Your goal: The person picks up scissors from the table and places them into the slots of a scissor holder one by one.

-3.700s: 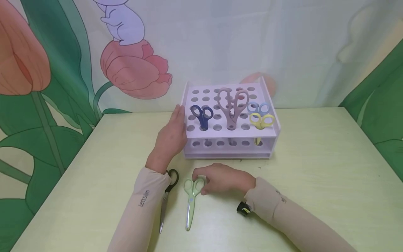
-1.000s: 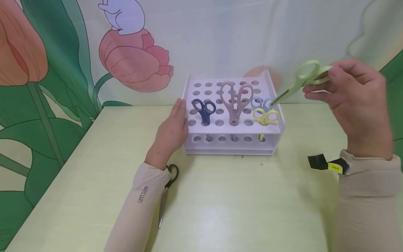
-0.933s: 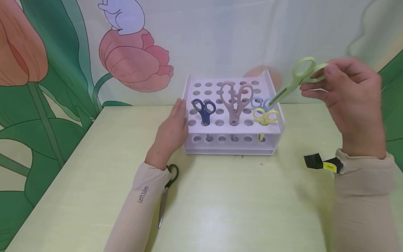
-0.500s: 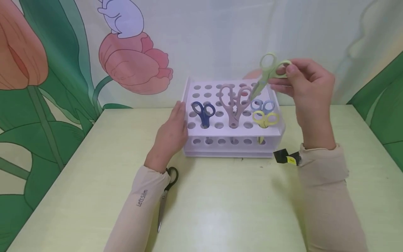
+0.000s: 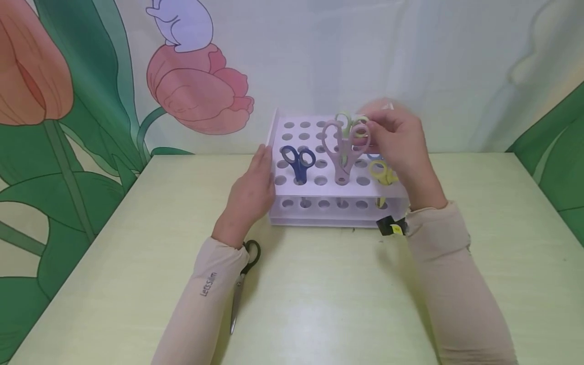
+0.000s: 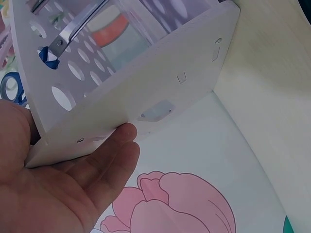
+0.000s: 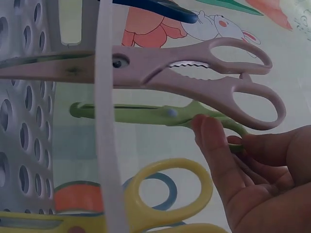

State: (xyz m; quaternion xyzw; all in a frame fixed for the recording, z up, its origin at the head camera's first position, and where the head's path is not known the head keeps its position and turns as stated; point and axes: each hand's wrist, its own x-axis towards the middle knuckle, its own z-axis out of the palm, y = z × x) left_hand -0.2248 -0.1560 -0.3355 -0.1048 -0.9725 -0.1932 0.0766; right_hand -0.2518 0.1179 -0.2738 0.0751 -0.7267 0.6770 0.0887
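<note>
My left hand (image 5: pixel 250 195) lies with straight fingers against the left side panel of a white holed rack (image 5: pixel 328 191). In the left wrist view its fingertips (image 6: pixel 127 131) press that panel. My right hand (image 5: pixel 401 144) pinches one handle loop of the pale green scissors (image 7: pixel 146 115). Their closed blades point down through the rack's top board, behind the large mauve scissors (image 5: pixel 342 175). In the head view the green blades are mostly hidden behind the mauve handles. Navy scissors (image 5: pixel 299 170) stand in the front row at left, yellow scissors (image 5: pixel 385 177) at right.
Light blue scissors (image 5: pixel 375 156) stand behind the yellow ones, partly covered by my right hand. Black-handled scissors (image 5: pixel 238 294) lie on the table (image 5: pixel 319 299) beside my left forearm. A printed backdrop (image 5: pixel 310 61) hangs right behind the rack.
My right hand picked the green scissors off the table, raised them at the right, then swung left and lowered them into the rack. My left hand stayed at the panel.
</note>
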